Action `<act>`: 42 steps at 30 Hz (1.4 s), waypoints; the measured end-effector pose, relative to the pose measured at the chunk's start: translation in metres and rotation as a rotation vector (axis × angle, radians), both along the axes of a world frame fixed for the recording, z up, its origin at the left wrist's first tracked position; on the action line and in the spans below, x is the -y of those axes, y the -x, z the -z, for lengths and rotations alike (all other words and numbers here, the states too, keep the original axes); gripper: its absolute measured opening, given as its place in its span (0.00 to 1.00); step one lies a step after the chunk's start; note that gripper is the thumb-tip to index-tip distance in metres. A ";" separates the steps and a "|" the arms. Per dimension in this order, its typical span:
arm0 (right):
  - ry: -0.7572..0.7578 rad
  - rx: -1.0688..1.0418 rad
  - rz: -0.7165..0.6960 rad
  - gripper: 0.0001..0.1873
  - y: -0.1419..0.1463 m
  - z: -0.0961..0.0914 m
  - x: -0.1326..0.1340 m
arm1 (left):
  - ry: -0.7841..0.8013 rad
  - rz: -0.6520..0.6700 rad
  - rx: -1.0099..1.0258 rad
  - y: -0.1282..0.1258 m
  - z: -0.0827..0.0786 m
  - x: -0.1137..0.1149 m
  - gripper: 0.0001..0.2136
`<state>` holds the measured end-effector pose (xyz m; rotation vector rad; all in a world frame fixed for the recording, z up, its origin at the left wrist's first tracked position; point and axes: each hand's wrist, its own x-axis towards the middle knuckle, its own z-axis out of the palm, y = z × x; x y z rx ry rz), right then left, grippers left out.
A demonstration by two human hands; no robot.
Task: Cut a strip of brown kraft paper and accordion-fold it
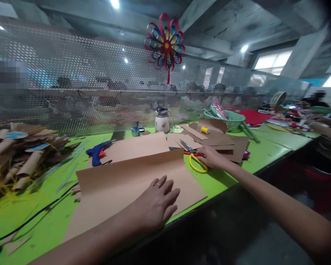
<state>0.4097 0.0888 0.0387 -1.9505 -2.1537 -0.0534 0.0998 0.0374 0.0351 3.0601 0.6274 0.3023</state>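
Note:
A large folded sheet of brown paper [127, 180] lies on the green table [44, 221] in front of me. My left hand [157, 202] rests flat on its near part, fingers stretched out, a ring on one finger. My right hand [211, 157] reaches to the right of the sheet and closes on the yellow handles of a pair of scissors [194, 156], whose blades point away to the back left. More brown paper sheets [226, 141] lie behind the scissors.
A blue glue gun [98, 151] with a black cable lies at the left. Rolled brown paper pieces [19, 154] pile up far left. A white jar [162, 120], a green basket [228, 119] and a mesh screen [71, 92] stand behind. Another person's arm [324, 129] is far right.

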 end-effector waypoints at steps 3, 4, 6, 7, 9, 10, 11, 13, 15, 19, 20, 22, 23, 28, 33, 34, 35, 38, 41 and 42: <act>0.023 0.088 0.036 0.15 0.005 0.002 -0.004 | 0.032 -0.005 -0.008 -0.007 -0.005 -0.004 0.11; 0.015 0.109 0.059 0.16 0.008 0.002 -0.005 | 0.040 -0.022 -0.003 -0.009 -0.005 -0.005 0.11; -0.022 0.152 0.103 0.17 0.014 0.002 -0.005 | 0.043 -0.084 0.019 -0.014 -0.003 -0.009 0.11; -0.048 0.168 0.119 0.16 0.016 0.003 -0.004 | 0.038 -0.121 0.033 -0.016 -0.001 -0.010 0.11; -0.088 0.172 0.139 0.16 0.017 0.005 -0.003 | 0.018 -0.182 0.051 -0.020 0.002 -0.014 0.12; -0.093 0.161 0.139 0.16 0.016 0.007 -0.002 | 0.008 -0.202 0.054 -0.021 0.003 -0.015 0.12; -0.092 0.145 0.134 0.16 0.015 0.008 0.000 | 0.001 -0.216 0.051 -0.023 0.004 -0.017 0.13; -0.080 0.107 0.122 0.16 0.013 0.011 0.003 | -0.005 -0.237 0.039 -0.025 0.004 -0.020 0.13; -0.052 0.077 0.131 0.17 0.011 0.011 0.006 | 0.010 -0.253 0.028 -0.028 0.004 -0.023 0.14; 0.029 0.032 0.171 0.18 0.011 0.010 0.007 | 0.031 -0.289 0.051 -0.032 0.006 -0.027 0.14; 0.041 0.023 0.169 0.19 0.011 0.010 0.006 | 0.022 -0.294 0.065 -0.032 0.007 -0.027 0.14; 0.056 -0.001 0.164 0.22 0.011 0.011 0.003 | 0.002 -0.293 0.088 -0.031 0.010 -0.027 0.14; 0.061 -0.017 0.167 0.25 0.011 0.012 0.001 | -0.004 -0.290 0.096 -0.031 0.012 -0.026 0.14; 0.088 -0.100 0.195 0.30 0.009 0.019 -0.009 | 0.009 -0.280 0.135 -0.029 0.016 -0.026 0.14; 0.069 -0.110 0.283 0.26 0.008 0.021 -0.013 | 0.028 -0.264 0.189 -0.028 0.018 -0.028 0.14; 0.061 -0.108 0.292 0.24 0.008 0.020 -0.013 | 0.028 -0.260 0.196 -0.027 0.018 -0.028 0.14; 0.049 -0.109 0.295 0.23 0.007 0.019 -0.014 | 0.028 -0.256 0.202 -0.027 0.018 -0.028 0.14; 0.029 -0.111 0.302 0.26 0.003 0.014 -0.018 | 0.029 -0.243 0.209 -0.027 0.018 -0.028 0.15; -0.011 -0.097 0.316 0.28 -0.002 0.010 -0.024 | 0.032 -0.238 0.205 -0.027 0.020 -0.029 0.15; -0.031 -0.089 0.315 0.28 -0.005 0.010 -0.027 | 0.033 -0.241 0.204 -0.027 0.020 -0.029 0.15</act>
